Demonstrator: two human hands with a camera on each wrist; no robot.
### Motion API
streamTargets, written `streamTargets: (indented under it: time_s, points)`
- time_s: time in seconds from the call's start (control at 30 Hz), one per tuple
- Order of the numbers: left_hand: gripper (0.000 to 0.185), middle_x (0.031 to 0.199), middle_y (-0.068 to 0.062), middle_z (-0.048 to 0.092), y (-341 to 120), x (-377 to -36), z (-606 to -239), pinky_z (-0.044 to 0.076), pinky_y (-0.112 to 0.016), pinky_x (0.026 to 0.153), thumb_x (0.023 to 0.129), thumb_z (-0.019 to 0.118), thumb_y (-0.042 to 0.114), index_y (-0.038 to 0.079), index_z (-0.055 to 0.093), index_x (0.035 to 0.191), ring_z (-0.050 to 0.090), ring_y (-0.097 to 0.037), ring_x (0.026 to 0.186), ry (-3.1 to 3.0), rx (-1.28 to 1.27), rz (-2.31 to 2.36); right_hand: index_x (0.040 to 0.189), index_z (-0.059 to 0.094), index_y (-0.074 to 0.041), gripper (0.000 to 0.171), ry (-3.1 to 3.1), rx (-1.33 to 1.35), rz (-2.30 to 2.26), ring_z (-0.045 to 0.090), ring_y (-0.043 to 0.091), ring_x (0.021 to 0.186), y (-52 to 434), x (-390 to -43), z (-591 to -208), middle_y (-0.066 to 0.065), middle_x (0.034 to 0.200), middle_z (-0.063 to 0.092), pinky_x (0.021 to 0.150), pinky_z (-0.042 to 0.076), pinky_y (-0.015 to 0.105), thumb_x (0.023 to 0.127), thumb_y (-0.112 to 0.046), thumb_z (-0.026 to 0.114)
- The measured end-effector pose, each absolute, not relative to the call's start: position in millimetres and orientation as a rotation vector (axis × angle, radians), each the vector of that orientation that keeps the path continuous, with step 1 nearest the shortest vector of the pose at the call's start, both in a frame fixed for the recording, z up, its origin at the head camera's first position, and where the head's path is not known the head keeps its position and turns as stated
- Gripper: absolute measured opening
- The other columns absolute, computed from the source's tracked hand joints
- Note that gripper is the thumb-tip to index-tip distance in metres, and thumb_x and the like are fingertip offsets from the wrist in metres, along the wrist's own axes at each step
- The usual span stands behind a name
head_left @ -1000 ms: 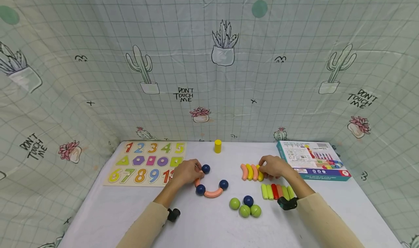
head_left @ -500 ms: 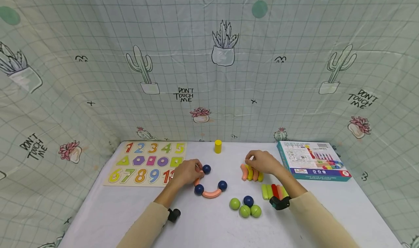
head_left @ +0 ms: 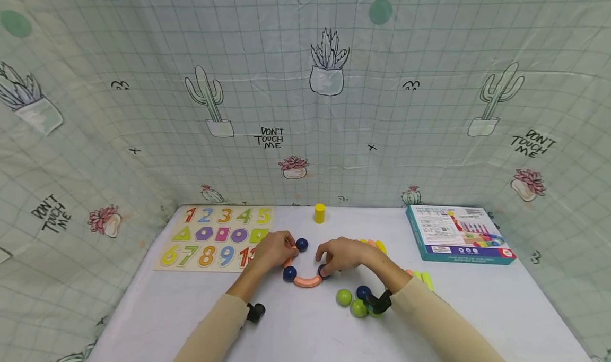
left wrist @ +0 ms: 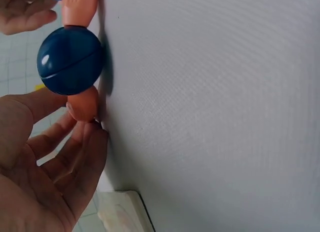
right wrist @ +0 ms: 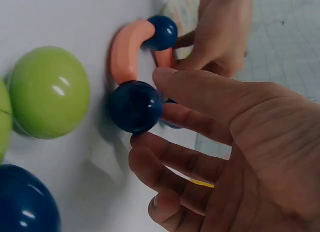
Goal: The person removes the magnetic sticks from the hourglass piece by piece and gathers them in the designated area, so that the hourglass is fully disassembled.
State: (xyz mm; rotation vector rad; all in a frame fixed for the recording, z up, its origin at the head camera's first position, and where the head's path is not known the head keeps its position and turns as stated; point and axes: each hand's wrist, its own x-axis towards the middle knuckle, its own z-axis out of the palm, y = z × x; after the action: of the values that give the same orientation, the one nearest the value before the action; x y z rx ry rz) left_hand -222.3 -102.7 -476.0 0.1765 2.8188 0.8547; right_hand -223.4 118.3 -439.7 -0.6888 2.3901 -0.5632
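Note:
A chain of blue balls joined by curved salmon-coloured sticks lies on the table. My left hand [head_left: 274,251] pinches one curved stick [left wrist: 83,104] between thumb and fingers, beside the corner blue ball [left wrist: 70,60]. Another curved stick [head_left: 307,282] runs from that ball to the end ball [right wrist: 135,106]. Around this end ball my right hand [head_left: 345,254] has its fingers spread, with one fingertip right at its lower edge and the thumb a little off it in the right wrist view. A further blue ball [head_left: 302,244] sits at the chain's far end, near the left fingertips.
Green balls [head_left: 343,297] and a loose blue ball [head_left: 364,292] lie in front of the right forearm, which partly hides yellow and salmon curved sticks [head_left: 380,246] and green straight sticks [head_left: 426,280]. A yellow cylinder [head_left: 319,213], number board [head_left: 215,239] and box [head_left: 460,233] stand farther back.
My right hand has moved left, from over the row of curved sticks to the chain's end ball. The left hand keeps its hold, and the chain's near part has shifted slightly.

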Motion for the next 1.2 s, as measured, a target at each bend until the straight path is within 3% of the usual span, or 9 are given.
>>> streamTargets:
  time_s: [0.1, 0.2, 0.3, 0.4, 0.7, 0.97, 1.2]
  points:
    - [0.034, 0.087, 0.001, 0.065, -103, -218, -472, 0.043, -0.029, 0.062, 0.086, 0.079, 0.038, 0.014, 0.069, 0.107, 0.056, -0.014, 0.071, 2.819, 0.19, 0.789, 0.116, 0.07, -0.021, 0.029, 2.406, -0.748, -0.527, 0.059, 0.011, 0.077, 116, -218, -442, -0.006, 0.091, 0.066, 0.07, 0.047, 0.031, 0.088, -0.024, 0.078]
    - [0.06, 0.105, -0.005, 0.065, -102, -210, -467, 0.049, -0.035, 0.071, 0.082, 0.079, 0.051, 0.011, 0.064, 0.125, 0.059, -0.019, 0.083, 2.803, 0.254, 0.681, 0.113, 0.072, -0.022, 0.025, 2.45, -0.778, -0.503, 0.058, 0.01, 0.076, 115, -215, -446, -0.006, 0.09, 0.066, 0.068, 0.047, 0.029, 0.089, -0.023, 0.077]
    - [0.086, 0.121, -0.014, 0.061, -99, -202, -465, 0.053, -0.044, 0.082, 0.075, 0.081, 0.061, 0.007, 0.057, 0.138, 0.061, -0.027, 0.102, 2.796, 0.336, 0.57, 0.11, 0.073, -0.021, 0.02, 2.487, -0.77, -0.493, 0.058, 0.01, 0.075, 115, -214, -449, -0.006, 0.09, 0.067, 0.066, 0.048, 0.028, 0.09, -0.024, 0.075]
    - [0.1, 0.131, -0.018, 0.057, -95, -197, -466, 0.052, -0.051, 0.09, 0.068, 0.085, 0.063, 0.006, 0.052, 0.143, 0.057, -0.034, 0.115, 2.815, 0.378, 0.481, 0.108, 0.072, -0.022, 0.017, 2.513, -0.75, -0.495, 0.058, 0.01, 0.075, 115, -214, -452, -0.005, 0.089, 0.067, 0.066, 0.049, 0.028, 0.091, -0.026, 0.074]
    - [0.102, 0.13, -0.017, 0.056, -91, -197, -472, 0.05, -0.05, 0.092, 0.063, 0.089, 0.06, 0.008, 0.053, 0.144, 0.056, -0.034, 0.116, 2.842, 0.349, 0.428, 0.107, 0.071, -0.021, 0.017, 2.514, -0.703, -0.528, 0.058, 0.012, 0.074, 117, -213, -454, -0.004, 0.087, 0.065, 0.064, 0.048, 0.029, 0.092, -0.026, 0.074]
    - [0.102, 0.133, -0.016, 0.054, -89, -194, -468, 0.05, -0.048, 0.093, 0.062, 0.091, 0.057, 0.009, 0.054, 0.144, 0.054, -0.033, 0.118, 2.805, 0.265, 0.463, 0.11, 0.071, -0.016, 0.019, 2.659, -0.638, -0.451, 0.055, 0.015, 0.083, 124, -218, -450, 0.001, 0.098, 0.069, 0.074, 0.049, 0.036, 0.092, -0.02, 0.071]
    - [0.096, 0.132, -0.015, 0.056, -89, -196, -467, 0.051, -0.048, 0.093, 0.067, 0.088, 0.059, 0.009, 0.056, 0.142, 0.056, -0.032, 0.117, 2.825, 0.28, 0.409, 0.112, 0.071, -0.018, 0.02, 2.586, -0.645, -0.518, 0.058, 0.014, 0.074, 136, -215, -439, -0.002, 0.091, 0.066, 0.065, 0.048, 0.033, 0.092, -0.023, 0.071]
